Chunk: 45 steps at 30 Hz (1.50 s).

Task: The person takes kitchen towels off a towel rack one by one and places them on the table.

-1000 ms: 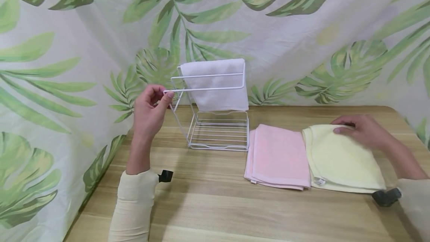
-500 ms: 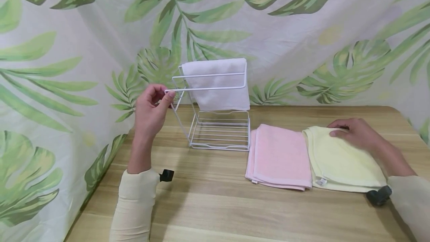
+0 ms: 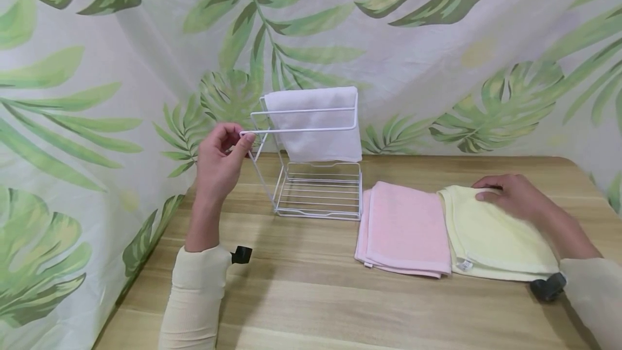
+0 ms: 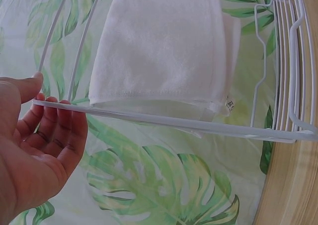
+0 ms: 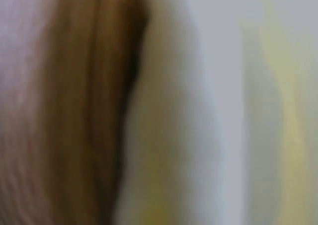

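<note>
A white wire rack (image 3: 316, 188) stands at the back of the wooden table (image 3: 301, 290), with a white towel (image 3: 318, 128) draped over its rear bar. My left hand (image 3: 243, 135) pinches the left end of the rack's front top bar between thumb and fingers. In the left wrist view the bar (image 4: 174, 120) crosses my left hand (image 4: 42, 93), with the white towel (image 4: 159, 51) behind it. A folded pink towel (image 3: 405, 228) lies right of the rack. My right hand (image 3: 486, 189) holds the far edge of the folded yellow towel (image 3: 495, 236), thumb on top. The right wrist view is a blur.
A leaf-print curtain (image 3: 437, 69) closes in the back and left side of the table. Bare wood stretches across the front of the table. Small black wrist cameras (image 3: 240, 254) sit at my sleeves.
My right hand has slid slightly left along the yellow towel's far edge. The left hand stays on the rack bar.
</note>
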### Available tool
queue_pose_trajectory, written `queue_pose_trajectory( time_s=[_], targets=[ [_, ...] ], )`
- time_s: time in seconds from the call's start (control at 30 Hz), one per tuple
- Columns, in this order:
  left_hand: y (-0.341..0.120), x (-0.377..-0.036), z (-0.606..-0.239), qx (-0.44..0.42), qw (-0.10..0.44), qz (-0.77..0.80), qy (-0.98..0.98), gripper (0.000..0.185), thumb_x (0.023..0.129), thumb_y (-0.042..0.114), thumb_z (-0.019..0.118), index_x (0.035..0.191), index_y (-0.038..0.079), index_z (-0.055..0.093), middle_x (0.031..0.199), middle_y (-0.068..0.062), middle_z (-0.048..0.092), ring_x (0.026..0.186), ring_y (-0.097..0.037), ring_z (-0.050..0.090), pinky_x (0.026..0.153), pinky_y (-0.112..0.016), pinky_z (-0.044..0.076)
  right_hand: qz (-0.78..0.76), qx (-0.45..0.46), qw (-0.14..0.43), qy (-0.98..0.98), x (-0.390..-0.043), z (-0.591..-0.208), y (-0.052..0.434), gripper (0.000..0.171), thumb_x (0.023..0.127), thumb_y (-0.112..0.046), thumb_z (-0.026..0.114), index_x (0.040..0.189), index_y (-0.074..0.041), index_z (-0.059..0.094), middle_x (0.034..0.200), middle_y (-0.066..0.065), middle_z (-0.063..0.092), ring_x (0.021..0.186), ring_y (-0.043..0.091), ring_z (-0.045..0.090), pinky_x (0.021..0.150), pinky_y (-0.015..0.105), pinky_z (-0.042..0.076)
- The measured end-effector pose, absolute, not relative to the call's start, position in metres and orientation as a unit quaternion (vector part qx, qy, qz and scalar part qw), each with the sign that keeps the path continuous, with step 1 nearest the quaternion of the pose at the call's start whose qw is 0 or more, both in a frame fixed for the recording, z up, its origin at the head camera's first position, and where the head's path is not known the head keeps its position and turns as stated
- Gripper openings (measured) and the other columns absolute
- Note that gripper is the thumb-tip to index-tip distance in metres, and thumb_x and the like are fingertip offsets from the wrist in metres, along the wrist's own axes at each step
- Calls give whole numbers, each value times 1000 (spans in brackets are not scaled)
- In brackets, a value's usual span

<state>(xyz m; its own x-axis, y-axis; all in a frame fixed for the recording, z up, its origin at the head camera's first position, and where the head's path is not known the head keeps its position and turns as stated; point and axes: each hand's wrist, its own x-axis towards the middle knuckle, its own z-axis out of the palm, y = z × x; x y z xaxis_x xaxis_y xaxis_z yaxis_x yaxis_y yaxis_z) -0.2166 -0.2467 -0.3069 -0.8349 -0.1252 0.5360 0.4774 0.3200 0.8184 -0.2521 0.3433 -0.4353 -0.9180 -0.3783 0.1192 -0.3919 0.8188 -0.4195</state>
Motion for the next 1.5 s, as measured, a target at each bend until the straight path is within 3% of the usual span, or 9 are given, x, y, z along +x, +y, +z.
queue_pose_trajectory(
  time_s=[0.13,0.27,0.43,0.53,0.7,0.8,0.93,1.2,1.5],
  targets=[
    [-246,-217,-308,-117,265,-573,-766,13,102,5,72,97,13,63,84,8,64,71,-8,64,65,-15,60,188,221,23,-957,-248,-428,339,18,101,-17,76,117,-9,79,109,13,82,102,38,78,87,52,62],
    [-246,-218,-308,-120,267,-575,-764,15,102,3,72,97,14,63,84,9,64,72,-7,64,65,-15,60,170,236,41,-956,-247,-419,332,17,100,-12,77,116,-8,79,107,8,82,97,31,78,84,50,63],
    [-246,-217,-307,-118,264,-572,-768,10,102,5,72,99,9,63,84,9,64,73,-8,64,65,-14,60,178,253,56,-949,-247,-402,317,22,99,-10,77,119,-2,78,111,13,82,99,32,78,84,51,65],
    [-247,-217,-307,-119,264,-569,-770,9,103,6,72,100,6,63,84,9,64,73,-9,64,65,-14,59,189,267,78,-942,-247,-390,306,22,98,-8,78,119,-2,78,110,11,82,97,30,78,80,43,66],
    [-246,-217,-306,-120,264,-567,-771,10,103,8,72,99,6,63,84,8,64,74,-12,64,65,-14,59,225,287,121,-923,-251,-368,284,24,95,-4,79,119,-5,78,106,7,82,91,13,76,75,23,63],
    [-246,-217,-306,-119,264,-568,-770,10,103,8,73,99,7,63,84,8,64,74,-12,64,65,-14,59,243,294,135,-915,-254,-351,267,27,97,-6,78,124,-6,77,109,9,82,92,14,76,77,21,63],
    [-246,-218,-307,-118,265,-569,-770,10,103,8,73,99,9,63,84,8,64,74,-12,64,65,-14,59,252,306,140,-907,-258,-329,240,28,100,-10,76,128,-8,75,115,12,81,98,27,77,80,31,63],
    [-246,-216,-307,-115,264,-568,-771,11,102,8,73,100,5,63,85,8,64,74,-11,64,66,-15,60,272,321,145,-896,-268,-299,191,27,101,-11,75,128,-5,74,119,13,80,102,28,76,88,52,64],
    [-246,-216,-307,-114,264,-567,-772,10,103,10,73,99,10,64,85,8,64,75,-12,64,66,-15,60,313,320,165,-879,-278,-271,155,33,103,-13,72,134,-3,70,122,18,77,107,33,76,92,53,64]
  ],
)
